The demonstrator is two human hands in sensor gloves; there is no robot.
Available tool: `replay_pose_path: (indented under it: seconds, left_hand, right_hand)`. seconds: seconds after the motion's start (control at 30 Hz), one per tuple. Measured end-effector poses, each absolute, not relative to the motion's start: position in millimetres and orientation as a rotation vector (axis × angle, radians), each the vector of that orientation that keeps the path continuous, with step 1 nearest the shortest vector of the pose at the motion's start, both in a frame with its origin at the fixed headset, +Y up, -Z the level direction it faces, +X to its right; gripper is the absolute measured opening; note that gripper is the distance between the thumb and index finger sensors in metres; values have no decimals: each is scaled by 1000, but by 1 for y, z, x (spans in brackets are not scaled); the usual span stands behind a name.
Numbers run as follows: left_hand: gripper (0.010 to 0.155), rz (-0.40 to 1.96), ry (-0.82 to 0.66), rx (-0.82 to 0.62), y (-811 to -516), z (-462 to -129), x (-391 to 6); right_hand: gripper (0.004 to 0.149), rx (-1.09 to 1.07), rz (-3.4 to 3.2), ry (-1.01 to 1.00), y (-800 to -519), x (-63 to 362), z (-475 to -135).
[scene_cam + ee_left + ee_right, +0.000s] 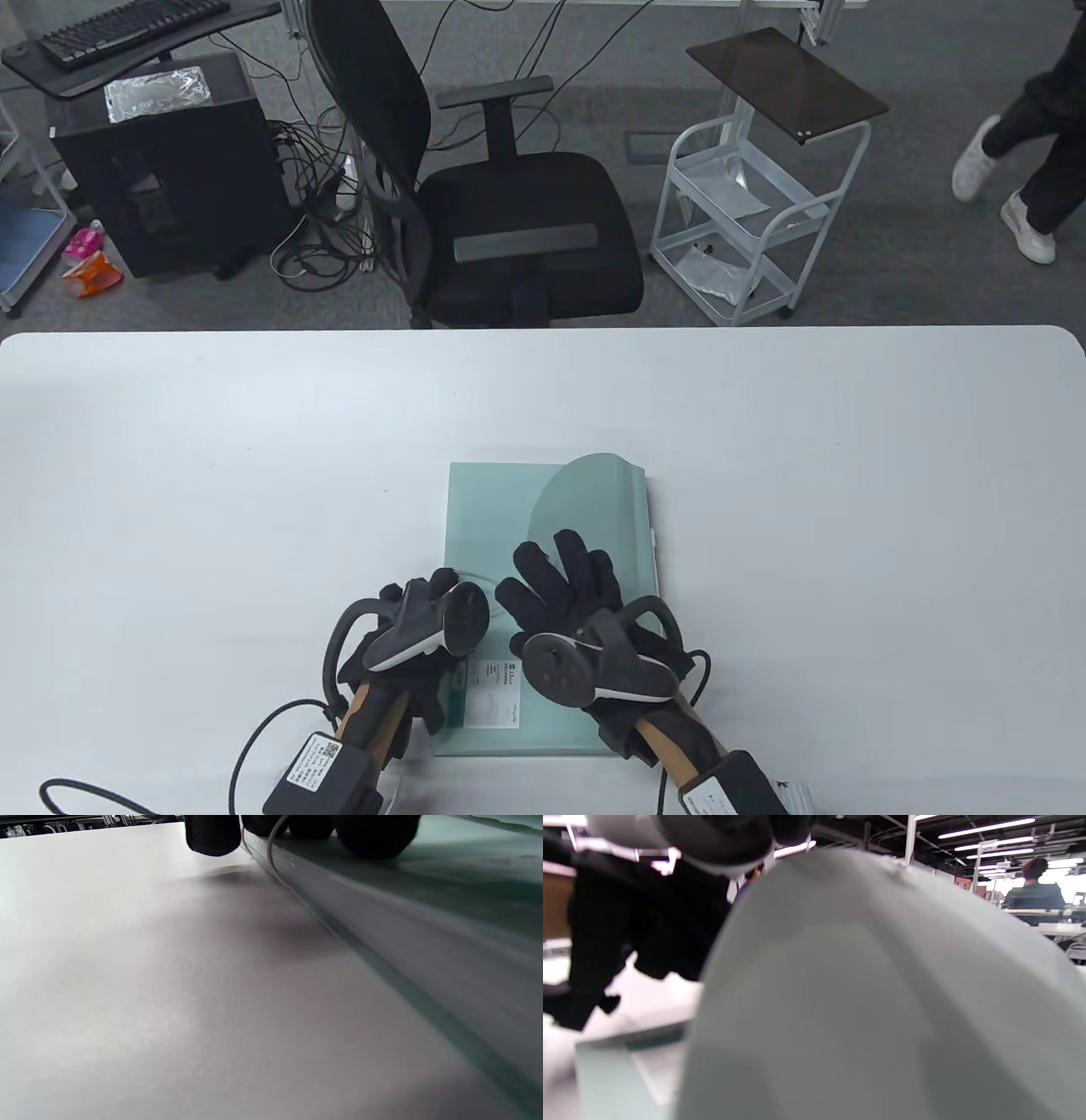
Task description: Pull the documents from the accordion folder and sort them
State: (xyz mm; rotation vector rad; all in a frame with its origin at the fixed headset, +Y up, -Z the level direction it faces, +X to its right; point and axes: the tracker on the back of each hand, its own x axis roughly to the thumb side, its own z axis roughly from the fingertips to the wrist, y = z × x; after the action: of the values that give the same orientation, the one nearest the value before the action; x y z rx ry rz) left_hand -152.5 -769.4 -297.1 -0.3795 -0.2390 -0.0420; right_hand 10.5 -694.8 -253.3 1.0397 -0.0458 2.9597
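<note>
White table [254, 441] fronts an office chair [509, 195] and cart [747, 221]. Pale green accordion folder [509, 509] lies flat near its front edge. Right hand [564, 594] rests spread on it; left hand [424, 620] fingers touch its left edge, grip state indeterminate.

**Matt plastic, knit cloth, smooth tabletop**

The folder [492, 518] looks like translucent, frosted pale-green plastic; a white paper label [495, 694] sits at its 6 o'clock end. Both gloves [560, 581] are black knit cloth. The table [254, 475] is smooth, matt white.
</note>
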Motion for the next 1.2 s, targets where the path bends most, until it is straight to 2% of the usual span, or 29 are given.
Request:
replay_pose_path:
  seconds: [0.1, 0.17, 0.27, 0.37, 0.47, 0.57, 0.63, 0.73, 0.83, 1.03, 1.2]
  left_hand:
    - [68, -33, -239, -385, -769, -297, -153]
    - [68, -30, -237, -389, -769, -297, -153]
    - [68, -29, -235, -392, -769, -297, -153]
    - [68, -24, -234, -403, -769, -297, -153]
    - [68, -19, -233, -414, -769, -298, -153]
    - [68, -24, -233, -420, -768, -298, -152]
    - [68, -28, -231, -420, -768, -298, -152]
    - [68, -32, -230, -423, -768, -298, -151]
    - [68, -32, -227, -426, -768, -298, -151]
    - [68, -18, -227, -432, -767, -300, -152]
    - [68, -14, -226, -433, -767, -300, -152]
  right_hand:
    - [56, 1047, 3078, -72, -701, 5, -252]
    - [62, 999, 3163, -116, -703, 9, -253]
    - [64, 952, 3160, -205, -694, 22, -253]
    - [62, 759, 3151, -309, -669, 47, -249]
    - [54, 486, 3216, -401, -650, 76, -249]
    - [53, 178, 3299, -298, -643, 109, -253]
    - [56, -42, 3313, -175, -650, 131, -259]
    - [64, -328, 3322, 81, -672, 162, -271]
    - [70, -522, 3267, 280, -692, 183, -283]
    - [80, -528, 3128, 615, -738, 198, -301]
    - [75, -494, 2973, 772, -767, 206, -306]
